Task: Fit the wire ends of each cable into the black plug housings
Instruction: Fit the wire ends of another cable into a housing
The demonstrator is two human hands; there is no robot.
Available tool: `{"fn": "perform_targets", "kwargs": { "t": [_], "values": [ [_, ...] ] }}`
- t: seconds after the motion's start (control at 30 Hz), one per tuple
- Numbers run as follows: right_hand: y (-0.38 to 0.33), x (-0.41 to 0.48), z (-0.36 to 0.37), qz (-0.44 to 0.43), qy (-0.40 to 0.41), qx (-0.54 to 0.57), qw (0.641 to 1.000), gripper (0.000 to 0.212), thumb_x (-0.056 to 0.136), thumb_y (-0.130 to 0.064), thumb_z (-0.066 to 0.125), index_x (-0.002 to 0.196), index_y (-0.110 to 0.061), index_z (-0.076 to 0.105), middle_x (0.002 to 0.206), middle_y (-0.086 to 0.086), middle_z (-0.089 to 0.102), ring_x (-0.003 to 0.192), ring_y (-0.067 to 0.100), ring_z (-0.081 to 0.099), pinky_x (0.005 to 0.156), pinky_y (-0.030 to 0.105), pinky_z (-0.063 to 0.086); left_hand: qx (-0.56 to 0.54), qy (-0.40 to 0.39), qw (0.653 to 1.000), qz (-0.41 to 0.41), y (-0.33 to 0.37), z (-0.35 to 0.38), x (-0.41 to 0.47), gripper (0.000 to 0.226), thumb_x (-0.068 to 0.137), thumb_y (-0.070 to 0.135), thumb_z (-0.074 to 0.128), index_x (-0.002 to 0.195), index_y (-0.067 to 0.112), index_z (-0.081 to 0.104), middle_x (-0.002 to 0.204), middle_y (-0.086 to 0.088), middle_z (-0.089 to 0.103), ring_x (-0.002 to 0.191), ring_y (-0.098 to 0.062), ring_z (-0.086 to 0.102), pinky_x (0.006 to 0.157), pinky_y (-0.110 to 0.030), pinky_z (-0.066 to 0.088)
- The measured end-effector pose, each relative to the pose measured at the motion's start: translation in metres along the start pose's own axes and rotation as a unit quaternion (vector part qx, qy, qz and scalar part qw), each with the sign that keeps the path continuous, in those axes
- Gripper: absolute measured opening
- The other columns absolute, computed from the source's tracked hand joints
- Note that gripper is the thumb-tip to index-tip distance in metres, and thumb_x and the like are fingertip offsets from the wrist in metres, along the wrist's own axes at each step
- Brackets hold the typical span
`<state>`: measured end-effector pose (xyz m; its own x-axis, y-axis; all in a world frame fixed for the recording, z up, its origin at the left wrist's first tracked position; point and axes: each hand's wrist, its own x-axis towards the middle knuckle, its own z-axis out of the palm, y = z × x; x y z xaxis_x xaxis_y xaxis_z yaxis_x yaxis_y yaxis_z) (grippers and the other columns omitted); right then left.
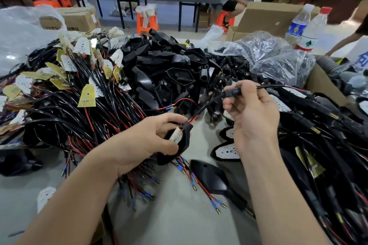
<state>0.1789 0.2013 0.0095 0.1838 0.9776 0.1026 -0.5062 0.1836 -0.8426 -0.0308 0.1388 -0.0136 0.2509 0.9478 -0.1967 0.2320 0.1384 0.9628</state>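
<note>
Fingers (246, 85) of the right hand (256, 119) pinch a black plug housing (233, 92).
Left hand (143, 139), below-left, grips a lamp casing (185, 141); bottle labels (307, 42) unreadable.

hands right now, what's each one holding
Left hand: closed around a black housing with a white board in it.
Right hand: pinching a black plug on a cable.

Black plug housings (165, 69), red and black wires (79, 125), blue-sleeved gold tips (218, 212), white dotted boards (227, 152), orange stool (147, 23)
</note>
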Motion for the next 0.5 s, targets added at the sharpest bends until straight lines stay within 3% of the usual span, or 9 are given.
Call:
{"fn": "perform_targets", "kwargs": {
  "t": [0.07,0.13,0.2,0.33,0.5],
  "values": [
    [0.0,0.0,-0.001,0.008,-0.01,-0.008,1.0,0.018,0.105,-0.014,0.057,0.088,-0.01,0.064,0.073,0.007,0.072,0.052,0.014,0.056,0.052,0.022,0.048,-0.054,0.037,0.998,0.014,-0.001,0.001,0.001,0.038,0.092,-0.014,0.063,0.118,0.013,0.06,0.104,-0.022,0.074,0.097,-0.038,0.073,0.088,-0.045,0.057],
    [0.002,-0.002,-0.001,0.039,-0.043,-0.054,0.997,0.02,0.103,-0.014,0.059,0.083,-0.012,0.065,0.074,0.009,0.073,0.051,0.014,0.054,0.052,0.024,0.045,-0.053,0.056,0.996,0.035,0.0,0.004,0.002,0.031,0.092,-0.018,0.06,0.111,0.007,0.061,0.087,-0.012,0.076,0.075,-0.02,0.069,0.067,-0.025,0.054],
    [0.006,-0.007,0.002,0.071,-0.087,-0.117,0.987,0.023,0.102,-0.014,0.06,0.08,-0.013,0.066,0.076,0.01,0.073,0.052,0.015,0.054,0.053,0.029,0.04,-0.054,0.07,0.995,0.043,-0.001,0.008,0.004,0.032,0.089,-0.019,0.064,0.108,0.006,0.064,0.082,-0.005,0.076,0.066,-0.011,0.066,0.06,-0.018,0.051],
    [0.013,-0.015,0.008,0.11,-0.161,-0.178,0.965,0.018,0.102,-0.012,0.057,0.085,-0.011,0.066,0.078,0.008,0.074,0.055,0.014,0.055,0.055,0.024,0.045,-0.106,0.103,0.987,0.059,-0.002,0.012,0.007,0.036,0.081,-0.021,0.07,0.1,0.009,0.072,0.083,-0.009,0.076,0.067,-0.014,0.068,0.061,-0.019,0.053],
    [0.008,-0.015,0.005,0.137,-0.163,-0.139,0.967,0.017,0.102,-0.014,0.059,0.088,-0.009,0.067,0.083,0.01,0.075,0.059,0.015,0.058,0.057,0.022,0.05,-0.177,0.158,0.968,0.078,-0.001,0.012,0.007,0.027,0.073,0.001,0.078,0.091,0.02,0.083,0.092,-0.013,0.08,0.078,-0.02,0.076,0.071,-0.022,0.058]
  ]
}}
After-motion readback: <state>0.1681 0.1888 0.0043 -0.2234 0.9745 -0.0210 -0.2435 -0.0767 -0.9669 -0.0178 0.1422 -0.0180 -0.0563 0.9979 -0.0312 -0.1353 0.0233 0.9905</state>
